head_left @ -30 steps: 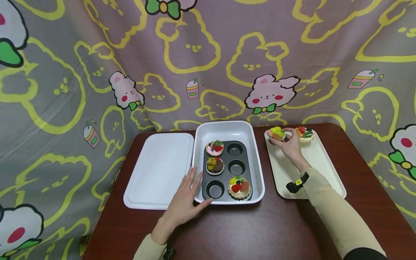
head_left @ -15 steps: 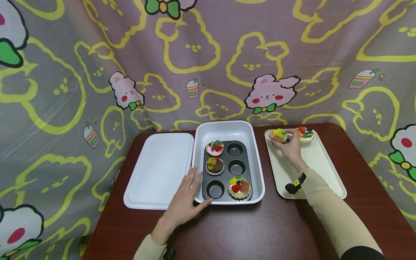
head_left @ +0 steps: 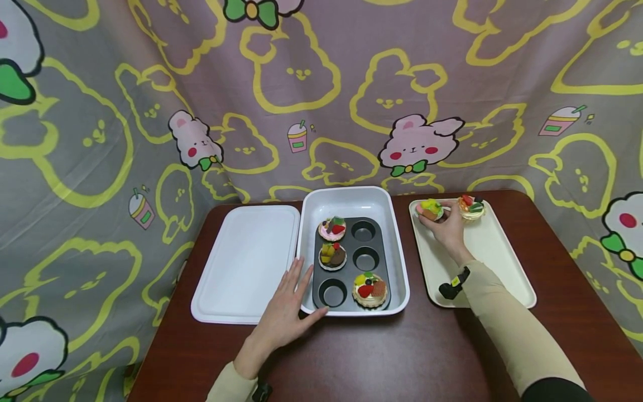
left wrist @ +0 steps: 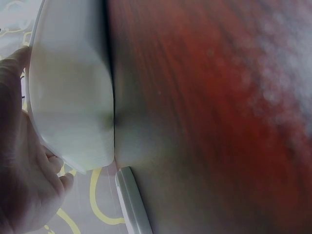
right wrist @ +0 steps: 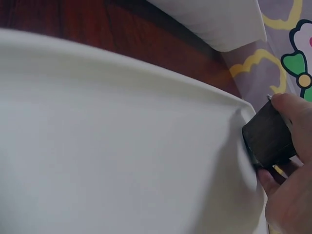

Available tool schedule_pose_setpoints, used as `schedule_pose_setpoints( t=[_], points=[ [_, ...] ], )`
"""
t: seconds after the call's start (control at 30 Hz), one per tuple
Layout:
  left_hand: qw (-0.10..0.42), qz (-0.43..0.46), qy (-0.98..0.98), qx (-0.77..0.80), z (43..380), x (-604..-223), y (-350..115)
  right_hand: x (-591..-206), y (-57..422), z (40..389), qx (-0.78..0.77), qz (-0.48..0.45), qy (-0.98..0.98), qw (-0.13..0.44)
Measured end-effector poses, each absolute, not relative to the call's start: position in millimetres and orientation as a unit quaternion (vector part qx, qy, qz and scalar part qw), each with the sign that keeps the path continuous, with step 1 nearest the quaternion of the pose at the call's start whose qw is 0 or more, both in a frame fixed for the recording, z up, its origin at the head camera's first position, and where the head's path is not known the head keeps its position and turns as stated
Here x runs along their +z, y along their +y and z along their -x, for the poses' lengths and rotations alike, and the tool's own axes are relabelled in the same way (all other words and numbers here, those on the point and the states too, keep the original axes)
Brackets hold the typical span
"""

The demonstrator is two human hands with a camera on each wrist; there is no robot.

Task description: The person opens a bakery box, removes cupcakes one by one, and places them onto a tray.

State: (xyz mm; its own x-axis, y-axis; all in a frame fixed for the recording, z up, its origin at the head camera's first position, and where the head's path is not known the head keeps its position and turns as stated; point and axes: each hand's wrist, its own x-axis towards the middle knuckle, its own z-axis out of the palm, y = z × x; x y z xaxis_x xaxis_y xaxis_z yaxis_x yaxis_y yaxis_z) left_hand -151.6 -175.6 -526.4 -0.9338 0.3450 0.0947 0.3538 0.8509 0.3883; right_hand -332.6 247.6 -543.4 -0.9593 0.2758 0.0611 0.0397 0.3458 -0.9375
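My right hand [head_left: 451,230] pinches a small fruit tart [head_left: 428,207], topped in yellow, green and brown, at the far left corner of the cream tray [head_left: 482,268]. In the right wrist view, the tart's dark cup-shaped base [right wrist: 268,136] sits between thumb and fingers, low over the tray or touching it. Another fruit tart [head_left: 471,209] stands on the tray just right of that hand. With fingers spread, my left hand [head_left: 283,312] rests at the near left corner of the white deep tray [head_left: 397,268]. That tray contains a dark muffin pan [head_left: 349,279].
Three decorated tarts sit in the pan: a pink one [head_left: 332,229], a brown-and-yellow one [head_left: 332,256] and a cream one [head_left: 369,290]. Other cups show bare, such as the near left cup [head_left: 332,292]. A flat white lid [head_left: 246,262] lies left on the brown table [head_left: 351,357].
My right hand and its tart have shifted slightly right and down in the head view, then nearly stopped. The left hand has stayed in place.
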Motion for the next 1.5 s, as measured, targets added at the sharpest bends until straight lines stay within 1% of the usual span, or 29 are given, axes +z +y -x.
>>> schedule_pose_setpoints(
  t=[0.33,0.47,0.6,0.73,0.9,1.0,1.17,1.37,1.5],
  points=[
    [0.012,0.183,-0.962,-0.200,152,-527,-176,-545,251,331,0.551,0.075,-0.825,0.098],
    [0.016,0.185,-0.962,-0.198,152,-528,-176,-549,254,330,0.524,0.035,-0.843,0.114],
    [0.016,0.187,-0.962,-0.198,152,-529,-177,-552,258,327,0.465,-0.011,-0.877,0.119],
    [0.013,0.186,-0.962,-0.199,152,-529,-177,-554,261,323,0.415,-0.036,-0.904,0.098],
    [0.013,0.184,-0.963,-0.195,152,-530,-177,-552,264,317,0.357,-0.031,-0.932,0.058],
    [0.011,0.182,-0.963,-0.197,153,-530,-176,-549,265,313,0.340,-0.030,-0.939,0.045],
    [0.005,0.181,-0.963,-0.201,152,-529,-176,-543,264,301,0.318,-0.034,-0.946,0.058],
    [0.014,0.187,-0.962,-0.200,153,-529,-176,-535,257,284,0.326,-0.016,-0.942,0.082],
    [0.015,0.187,-0.962,-0.199,153,-529,-177,-529,248,273,0.337,-0.034,-0.937,0.089]
  ],
)
